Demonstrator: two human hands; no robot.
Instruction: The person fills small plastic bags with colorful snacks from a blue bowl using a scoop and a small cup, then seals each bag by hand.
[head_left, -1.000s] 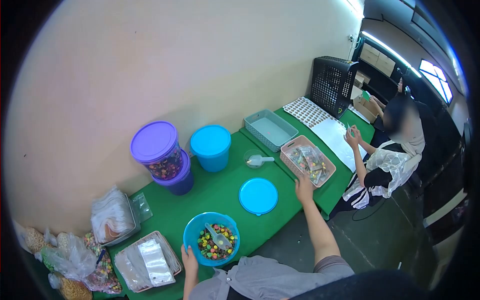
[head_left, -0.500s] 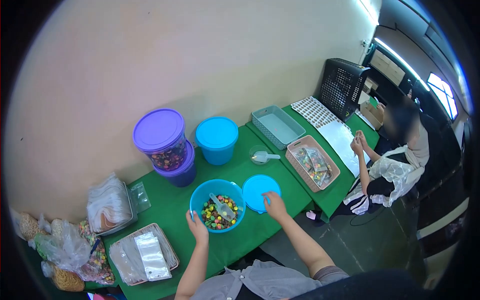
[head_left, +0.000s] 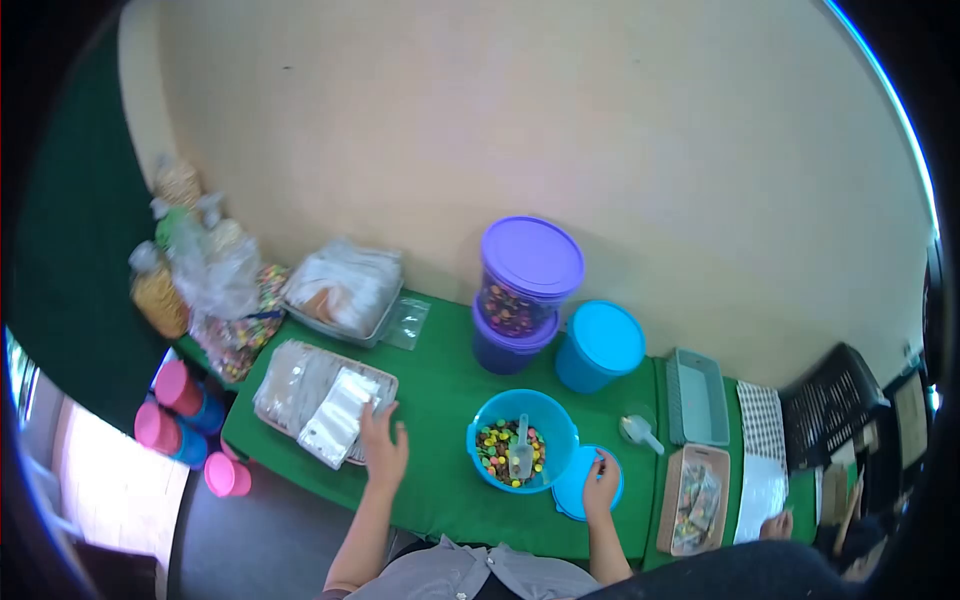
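Note:
My left hand (head_left: 386, 452), fingers spread, is at the right side of a basket (head_left: 388, 385) of clear plastic bags. Its fingertips reach the edge of a stack of flat clear pouches (head_left: 338, 418) lying on top. Over a round blue lid (head_left: 570, 492) rests my right hand (head_left: 600, 484), its fingers loosely bent and nothing visible in them. Between the hands stands a blue bowl (head_left: 478, 425) of colourful candies (head_left: 497, 455), with a clear scoop (head_left: 521, 455) lying in it.
Purple-lidded tubs (head_left: 532, 258) and a blue bucket (head_left: 600, 345) stand behind the bowl. To the right are a small scoop (head_left: 640, 432), a grey-green basket (head_left: 698, 400) and a pink basket (head_left: 668, 500) of filled packets. A co-worker's hand (head_left: 777, 526) shows beyond. Bagged snacks (head_left: 160, 300) sit left.
The view has swung left. My left hand has left the bowl's rim and moved left to the basket of bags. My right hand has come further over the blue lid.

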